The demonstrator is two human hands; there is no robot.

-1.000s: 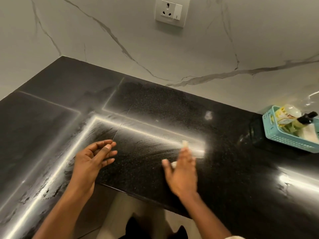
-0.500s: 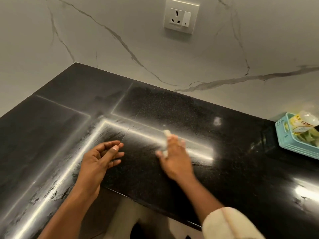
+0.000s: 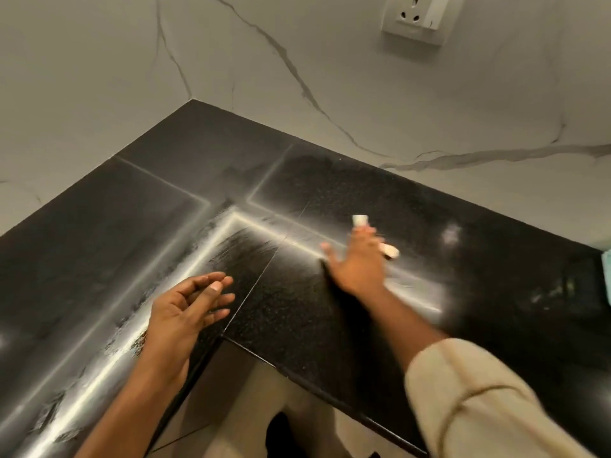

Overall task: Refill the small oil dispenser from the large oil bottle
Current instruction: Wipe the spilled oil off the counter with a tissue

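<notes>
Neither the oil dispenser nor the large oil bottle is in view. My left hand (image 3: 188,305) hovers over the front edge of the black stone counter (image 3: 330,180), palm turned inward, fingers loosely apart, holding nothing. My right hand (image 3: 360,259) lies flat on the counter further back with its fingers spread and is blurred. Pale bits stick out past its fingertips and on its right side. I cannot tell whether they are a wipe under the hand or something else.
A sliver of the teal basket (image 3: 606,259) shows at the right edge. The counter's inner corner (image 3: 224,338) cuts in just below my left hand. A white wall socket (image 3: 420,14) sits on the marble wall above.
The view has swung left, so the basket with its bottles has slid almost out of frame. My right hand has shifted farther back and right across the counter; my left hand has barely moved.
</notes>
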